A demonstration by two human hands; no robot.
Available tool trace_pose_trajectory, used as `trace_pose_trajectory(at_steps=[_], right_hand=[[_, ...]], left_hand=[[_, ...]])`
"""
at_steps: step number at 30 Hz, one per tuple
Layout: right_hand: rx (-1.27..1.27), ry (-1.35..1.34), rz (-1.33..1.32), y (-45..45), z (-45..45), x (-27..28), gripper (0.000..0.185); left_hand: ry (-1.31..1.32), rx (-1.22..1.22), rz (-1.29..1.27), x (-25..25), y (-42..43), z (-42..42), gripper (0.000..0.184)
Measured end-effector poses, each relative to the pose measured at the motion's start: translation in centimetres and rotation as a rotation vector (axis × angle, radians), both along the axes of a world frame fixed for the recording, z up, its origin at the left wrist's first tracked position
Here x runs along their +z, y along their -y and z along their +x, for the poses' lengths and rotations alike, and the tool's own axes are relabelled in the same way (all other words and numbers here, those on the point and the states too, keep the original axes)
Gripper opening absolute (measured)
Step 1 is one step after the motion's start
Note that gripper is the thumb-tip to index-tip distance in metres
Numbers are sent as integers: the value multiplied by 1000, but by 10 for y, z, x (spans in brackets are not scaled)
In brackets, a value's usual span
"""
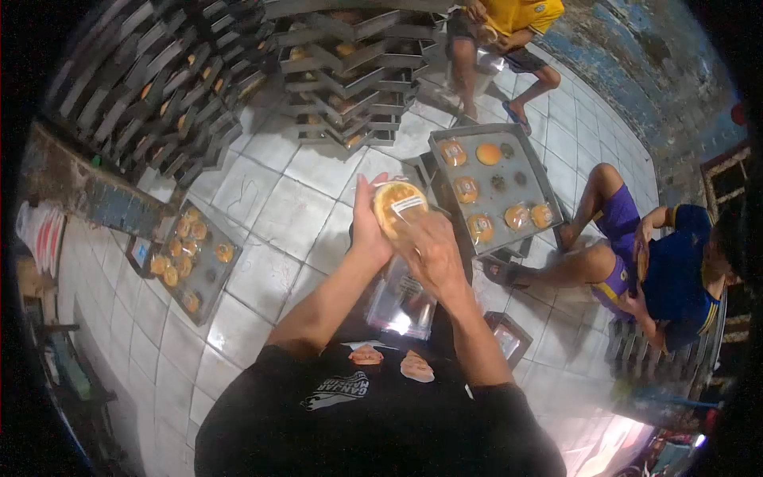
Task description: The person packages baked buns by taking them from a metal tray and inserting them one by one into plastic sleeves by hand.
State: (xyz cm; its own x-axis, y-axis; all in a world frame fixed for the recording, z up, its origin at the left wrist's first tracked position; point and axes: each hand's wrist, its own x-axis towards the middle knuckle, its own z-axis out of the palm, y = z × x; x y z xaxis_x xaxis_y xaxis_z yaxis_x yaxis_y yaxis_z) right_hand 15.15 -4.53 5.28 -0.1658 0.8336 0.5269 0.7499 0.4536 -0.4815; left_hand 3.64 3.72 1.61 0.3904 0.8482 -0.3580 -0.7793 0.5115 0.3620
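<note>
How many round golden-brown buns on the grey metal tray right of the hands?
6 round golden-brown buns on the grey metal tray: top-left bun, bun to its right, middle-left bun, bottom-left bun, two at lower right. None appear hidden.

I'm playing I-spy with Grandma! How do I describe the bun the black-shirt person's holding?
Find the black T-shirt at the bottom, then follow its bare arms up. Between the left hand and right hand is a round, golden-brown bun with a white rectangular sticker. Unlike the orange-gold buns on the grey metal tray at right, it's held up.
</note>
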Motion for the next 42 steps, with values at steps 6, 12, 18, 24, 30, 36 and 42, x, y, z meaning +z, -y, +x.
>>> trace_pose_trajectory(at_steps=[6, 12, 18, 24, 30, 36, 42], right_hand=[[-90, 59, -6, -8, -5, 0, 31], [-9, -306, -409, 12, -22, 6, 15], [847, -814, -851, 40, -13, 5, 19], [-182, -154, 13, 24, -1, 4, 40], [-206, -400, -269, 2, 13, -10, 24], [-320, -382, -403, -15, 30, -35, 20], [-291, -187, -32, -16, 19, 18, 20]], left_hand=[[-41, -53, -7, -18, 20, 10, 75], [101, -199, -60, -14, -11, -17, 81], [14, -150, -58, -38, -34, -26, 64], [105, -372, -7, -2, 15, -51, 56], [-556, -202, 402, -15, -2, -45, 45], [-857, -10, 832, -27, -17, -30, 23], [-855, 42, 676, 6, -14, -29, 24]])
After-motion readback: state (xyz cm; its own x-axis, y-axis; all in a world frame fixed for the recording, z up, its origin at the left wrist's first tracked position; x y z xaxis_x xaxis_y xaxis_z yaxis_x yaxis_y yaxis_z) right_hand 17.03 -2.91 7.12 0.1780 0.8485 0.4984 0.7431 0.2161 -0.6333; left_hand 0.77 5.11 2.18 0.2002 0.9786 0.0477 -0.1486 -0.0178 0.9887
